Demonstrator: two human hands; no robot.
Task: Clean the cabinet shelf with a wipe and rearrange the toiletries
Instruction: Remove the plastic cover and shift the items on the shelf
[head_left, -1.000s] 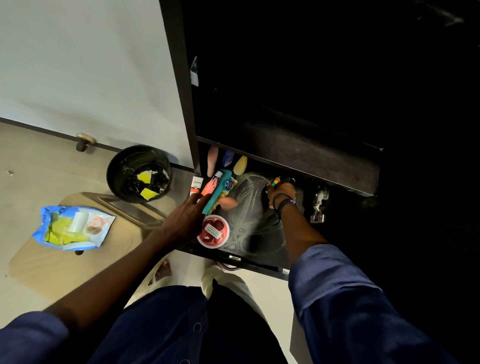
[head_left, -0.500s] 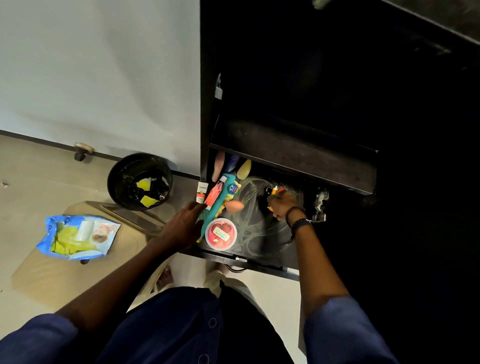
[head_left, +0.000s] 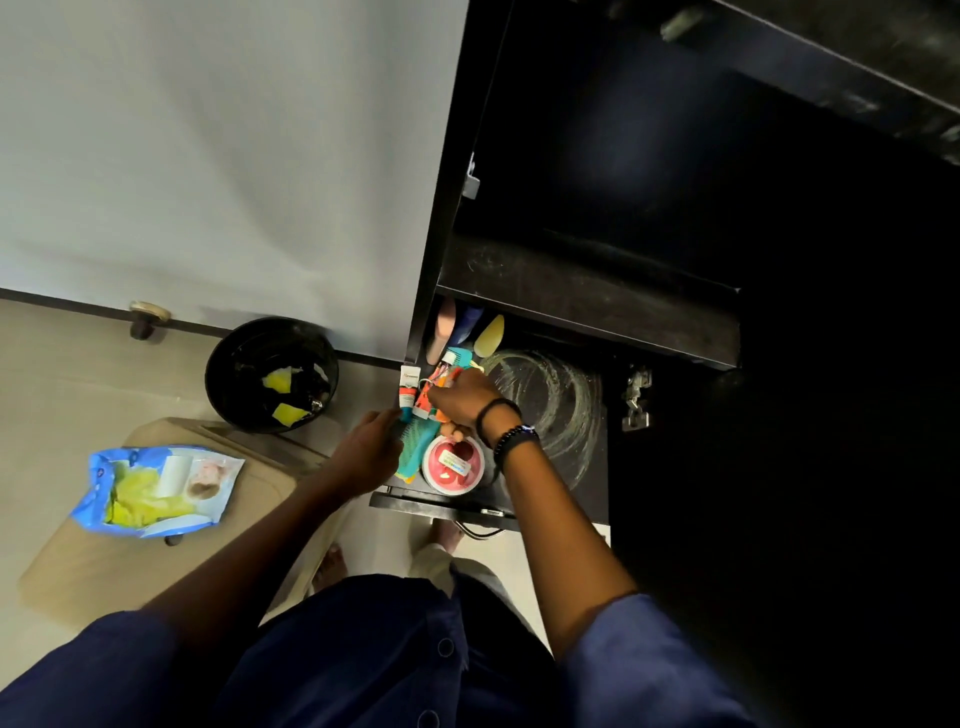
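The right hand (head_left: 462, 397) is brought across from the smeared middle of the cabinet shelf (head_left: 561, 405) to the toiletries bunched at its front left corner. Its fingers are bent down over an orange tube (head_left: 423, 402); whether anything is gripped cannot be told. The left hand (head_left: 366, 449) is kept at the teal hairbrush (head_left: 413, 441), fingers nearly straight against it, beside the red tub (head_left: 453, 465) at the front edge. Wiping appears finished, and rearranging is judged under way.

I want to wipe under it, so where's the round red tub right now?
In the head view, the round red tub sits at the front edge of the lower shelf, left side, beside the teal brush, near the right hand.
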